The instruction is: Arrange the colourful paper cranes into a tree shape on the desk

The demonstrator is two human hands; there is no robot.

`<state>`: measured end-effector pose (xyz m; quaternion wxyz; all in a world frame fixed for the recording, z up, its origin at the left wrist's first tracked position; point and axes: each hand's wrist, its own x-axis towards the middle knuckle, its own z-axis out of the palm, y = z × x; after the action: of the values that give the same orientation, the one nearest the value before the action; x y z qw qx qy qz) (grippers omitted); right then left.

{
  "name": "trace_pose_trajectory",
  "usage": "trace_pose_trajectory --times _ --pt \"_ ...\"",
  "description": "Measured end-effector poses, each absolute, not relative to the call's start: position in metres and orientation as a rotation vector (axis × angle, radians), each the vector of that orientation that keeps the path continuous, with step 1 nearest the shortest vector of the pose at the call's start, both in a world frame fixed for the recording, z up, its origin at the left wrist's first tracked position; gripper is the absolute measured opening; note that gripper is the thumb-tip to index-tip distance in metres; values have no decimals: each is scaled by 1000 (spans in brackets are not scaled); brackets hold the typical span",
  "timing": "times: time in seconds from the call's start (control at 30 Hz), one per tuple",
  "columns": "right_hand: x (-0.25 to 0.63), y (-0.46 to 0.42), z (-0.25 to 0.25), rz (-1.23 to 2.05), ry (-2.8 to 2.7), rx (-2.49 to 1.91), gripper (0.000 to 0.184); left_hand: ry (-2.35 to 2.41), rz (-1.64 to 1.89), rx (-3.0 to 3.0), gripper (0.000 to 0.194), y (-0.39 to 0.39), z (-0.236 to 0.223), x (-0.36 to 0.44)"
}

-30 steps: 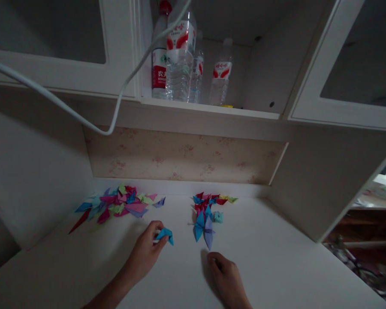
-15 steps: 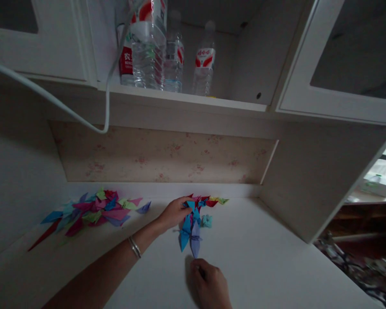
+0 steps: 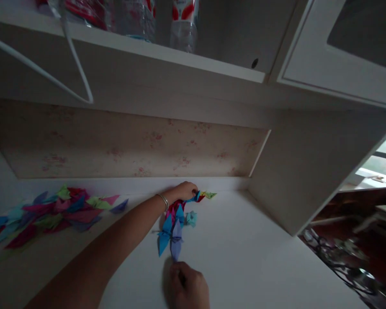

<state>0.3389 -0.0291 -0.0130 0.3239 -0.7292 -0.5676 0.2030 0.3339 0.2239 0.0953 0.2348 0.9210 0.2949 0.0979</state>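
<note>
My left hand (image 3: 185, 190) reaches far across the white desk (image 3: 244, 257) to the back end of a row of folded paper cranes (image 3: 173, 223). Its fingers are pinched on a blue paper crane (image 3: 194, 198) beside a yellow-green one (image 3: 209, 195). A bracelet circles that wrist. My right hand (image 3: 187, 285) rests near the front edge as a loose fist, its fingertips pressed at the tail of the purple crane (image 3: 176, 243) at the near end of the row. A small teal folded piece (image 3: 191, 218) lies right of the row.
A pile of several coloured folded paper pieces (image 3: 48, 212) lies at the left back of the desk. A shelf with water bottles (image 3: 180, 25) hangs overhead, and a white cable (image 3: 51, 73) loops down. A cabinet side panel (image 3: 309, 171) walls the right.
My left hand carried the blue crane from mid-desk to the far end of the crane row. The view tilted down and shifted; my right hand stayed at the row's near end.
</note>
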Motion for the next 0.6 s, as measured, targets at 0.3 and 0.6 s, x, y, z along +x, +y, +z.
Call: trace_pose_trajectory --times 0.3,0.6 --pt "336 -31 -1 572 -1472 -1964 28 845 57 2650 29 227 89 343" --pt "335 -28 -7 542 -1476 -2007 26 907 -56 2725 28 220 78 342"
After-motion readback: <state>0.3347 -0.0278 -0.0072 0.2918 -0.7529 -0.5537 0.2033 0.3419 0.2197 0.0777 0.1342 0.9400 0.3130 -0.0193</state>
